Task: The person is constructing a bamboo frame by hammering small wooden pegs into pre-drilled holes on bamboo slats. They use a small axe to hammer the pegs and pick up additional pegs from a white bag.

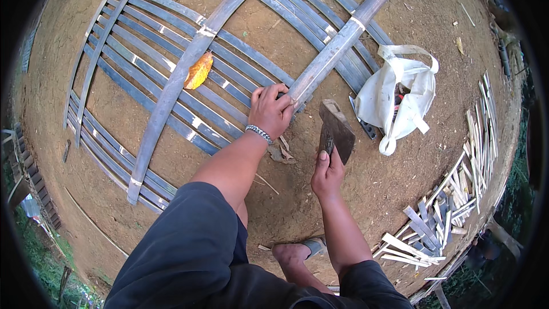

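Note:
My left hand (270, 110), with a chain bracelet at the wrist, is closed at the near end of a thick dark bamboo pole (331, 51). Its curled fingers press on the end, where other slats meet it. In my right hand (328, 174) is a broad-bladed chopping knife (338, 133), held upright just right of the pole's end. The blade is dark and wide, and apart from the bamboo. Under and left of my left hand spreads a lattice of dark bamboo slats (148, 60), crossed by a wider bamboo strip (166, 100). Pale bands mark the slats.
A white bag (394, 97) with handles sits right of the knife, red and dark things inside. A yellow leaf (198, 71) lies on the lattice. Bamboo offcuts (429, 226) and long split sticks (483, 131) are piled at right. My foot (293, 254) is below on bare earth.

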